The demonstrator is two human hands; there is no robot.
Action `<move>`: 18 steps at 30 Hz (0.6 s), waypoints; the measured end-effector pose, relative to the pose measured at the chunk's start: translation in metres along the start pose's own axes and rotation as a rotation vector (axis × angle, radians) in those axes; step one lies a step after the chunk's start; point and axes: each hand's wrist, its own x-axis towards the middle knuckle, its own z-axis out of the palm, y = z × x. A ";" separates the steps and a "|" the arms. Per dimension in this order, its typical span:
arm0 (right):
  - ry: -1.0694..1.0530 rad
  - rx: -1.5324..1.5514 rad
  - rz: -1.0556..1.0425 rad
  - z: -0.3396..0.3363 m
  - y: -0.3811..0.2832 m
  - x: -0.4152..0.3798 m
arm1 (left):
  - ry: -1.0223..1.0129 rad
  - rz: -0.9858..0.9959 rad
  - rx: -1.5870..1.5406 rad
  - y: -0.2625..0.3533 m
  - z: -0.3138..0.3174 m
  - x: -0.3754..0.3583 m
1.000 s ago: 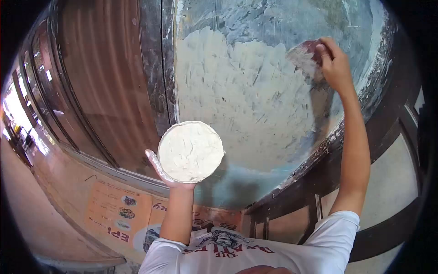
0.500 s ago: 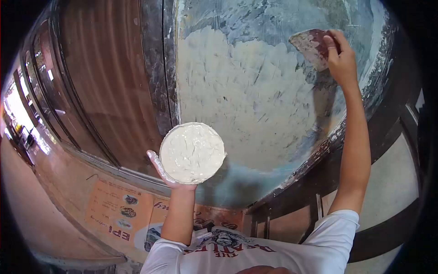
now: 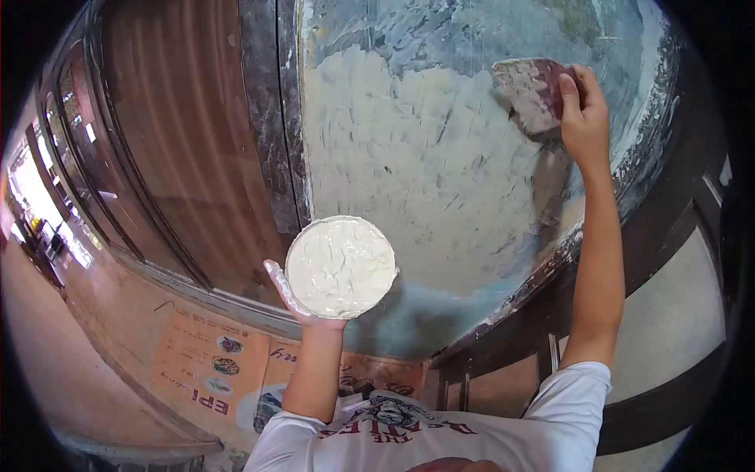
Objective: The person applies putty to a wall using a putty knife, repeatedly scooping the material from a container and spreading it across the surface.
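My left hand is wrapped from below and the side round a round container of off-white putty; white smears cover the thumb. My right hand grips a reddish-brown putty scraper, its flat blade coated with putty. The blade is at the wall panel, near the upper right border of the pale putty layer; whether its edge touches cannot be made out. Bluish-grey surface shows above and beside that layer.
A dark frame strip borders the panel on the left, beside a brown glossy pane. Dark wooden bars with pale panels stand at the right. An orange printed banner lies below on the floor.
My right hand and the scraper have shifted slightly left and down, and the blade shows more of its putty-coated face. The container in my left hand has moved a little right and down.
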 end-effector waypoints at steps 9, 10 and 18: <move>-0.433 0.993 0.935 0.037 -0.027 -0.220 | -0.025 -0.132 -0.048 -0.014 -0.011 -0.011; -0.516 1.122 1.029 0.042 -0.036 -0.229 | -0.065 -0.181 -0.085 -0.016 -0.013 -0.012; -0.377 1.072 1.245 0.057 -0.013 -0.311 | -0.038 -0.207 -0.007 -0.023 -0.034 -0.022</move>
